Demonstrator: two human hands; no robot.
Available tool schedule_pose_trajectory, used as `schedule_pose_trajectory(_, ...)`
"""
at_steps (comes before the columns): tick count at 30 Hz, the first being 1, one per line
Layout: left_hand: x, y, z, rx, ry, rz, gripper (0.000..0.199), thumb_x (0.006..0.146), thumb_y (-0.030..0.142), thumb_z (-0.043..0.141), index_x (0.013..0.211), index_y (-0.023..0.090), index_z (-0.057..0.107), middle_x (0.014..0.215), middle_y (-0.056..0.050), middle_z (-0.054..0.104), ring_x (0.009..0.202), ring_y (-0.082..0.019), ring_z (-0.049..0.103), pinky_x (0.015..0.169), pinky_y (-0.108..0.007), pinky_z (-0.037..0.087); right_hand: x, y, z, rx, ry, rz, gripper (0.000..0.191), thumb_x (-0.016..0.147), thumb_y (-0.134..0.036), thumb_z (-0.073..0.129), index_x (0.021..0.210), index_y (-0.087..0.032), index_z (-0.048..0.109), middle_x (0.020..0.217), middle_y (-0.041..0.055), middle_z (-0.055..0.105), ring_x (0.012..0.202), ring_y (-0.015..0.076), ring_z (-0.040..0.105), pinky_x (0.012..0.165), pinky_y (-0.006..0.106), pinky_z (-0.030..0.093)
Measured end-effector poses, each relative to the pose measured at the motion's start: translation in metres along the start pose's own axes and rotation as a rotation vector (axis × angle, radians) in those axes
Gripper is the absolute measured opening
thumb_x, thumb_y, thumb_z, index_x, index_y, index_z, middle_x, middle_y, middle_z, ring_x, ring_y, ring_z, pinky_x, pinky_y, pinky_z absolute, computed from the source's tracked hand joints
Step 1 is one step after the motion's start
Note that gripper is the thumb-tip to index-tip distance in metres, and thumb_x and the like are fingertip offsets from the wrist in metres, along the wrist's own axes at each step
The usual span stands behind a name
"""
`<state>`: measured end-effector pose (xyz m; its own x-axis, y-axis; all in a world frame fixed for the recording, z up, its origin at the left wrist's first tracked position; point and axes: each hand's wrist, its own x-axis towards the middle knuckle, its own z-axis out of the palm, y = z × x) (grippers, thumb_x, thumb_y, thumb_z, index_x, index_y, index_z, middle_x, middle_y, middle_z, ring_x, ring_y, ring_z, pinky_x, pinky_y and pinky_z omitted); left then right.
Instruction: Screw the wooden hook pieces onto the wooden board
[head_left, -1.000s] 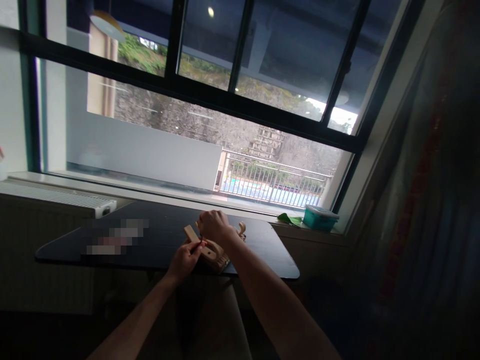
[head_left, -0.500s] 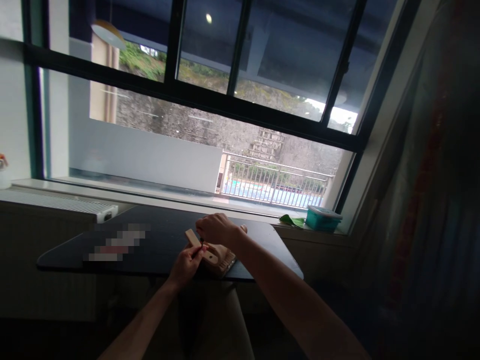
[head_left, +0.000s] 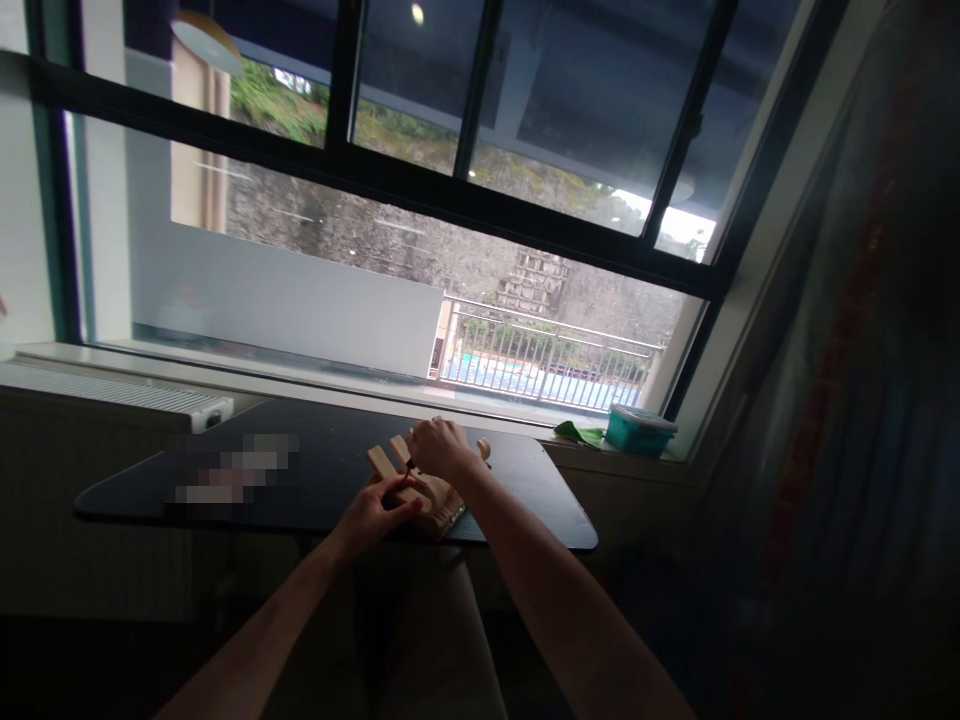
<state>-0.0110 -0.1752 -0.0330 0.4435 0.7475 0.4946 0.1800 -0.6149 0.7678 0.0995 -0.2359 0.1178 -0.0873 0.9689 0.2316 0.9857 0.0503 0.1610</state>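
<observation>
A light wooden piece point(head_left: 442, 503) with slat-like parts and a ridged edge lies near the front edge of the dark table point(head_left: 315, 440). My left hand point(head_left: 371, 515) grips its near left side, thumb and fingers on either side of a slat. Above the piece, my right hand point(head_left: 439, 447) is closed around a small dark tool point(head_left: 409, 467) that points down at the wood; most of the tool is hidden by the fingers. Just right of my right hand, a rounded wooden knob point(head_left: 484, 447) shows.
A blurred-out patch point(head_left: 232, 470) covers something on the table's left part. On the window sill are a teal lidded box point(head_left: 640, 430) and a green leaf-like item point(head_left: 577, 433). A white radiator point(head_left: 112, 390) stands left of the table, below a large window.
My left thumb and fingers have spread onto the wooden piece, and my right hand has shifted slightly right. More of the slats shows. The whole view has shifted slightly.
</observation>
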Motion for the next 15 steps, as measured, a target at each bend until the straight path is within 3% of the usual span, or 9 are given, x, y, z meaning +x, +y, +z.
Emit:
schedule_pose_trajectory(6,0.000,0.001,-0.001,0.013,-0.018,0.016,0.045,0.070,0.052,0.063,0.100,0.019,0.070,0.113,-0.009,0.065,0.105,-0.027,0.061,0.091,-0.034,0.049,-0.001,0.001,-0.016,-0.035,-0.078,-0.161,0.028,0.087,-0.035,0.047,0.090,-0.019,0.069,0.096,0.0103,0.071,0.091,0.0233,0.065,0.074,0.031,0.047)
schedule_pose_trajectory(10,-0.001,0.000,-0.001,0.057,0.004,0.028,0.045,0.070,0.052,0.063,0.100,0.019,0.070,0.112,-0.009,0.065,0.106,-0.027,0.060,0.091,-0.034,0.048,0.005,0.000,-0.016,-0.096,-0.130,-0.276,0.024,0.086,-0.033,0.048,0.092,-0.022,0.067,0.096,0.0079,0.071,0.089,0.0234,0.065,0.073,0.033,0.048)
schedule_pose_trajectory(15,0.000,0.001,-0.001,0.056,-0.001,0.035,0.044,0.071,0.052,0.061,0.100,0.020,0.069,0.112,-0.008,0.066,0.106,-0.027,0.060,0.093,-0.035,0.047,0.016,-0.001,-0.003,-0.073,-0.133,-0.196,0.026,0.088,-0.036,0.044,0.095,-0.022,0.066,0.095,0.0079,0.071,0.087,0.0222,0.066,0.073,0.033,0.048)
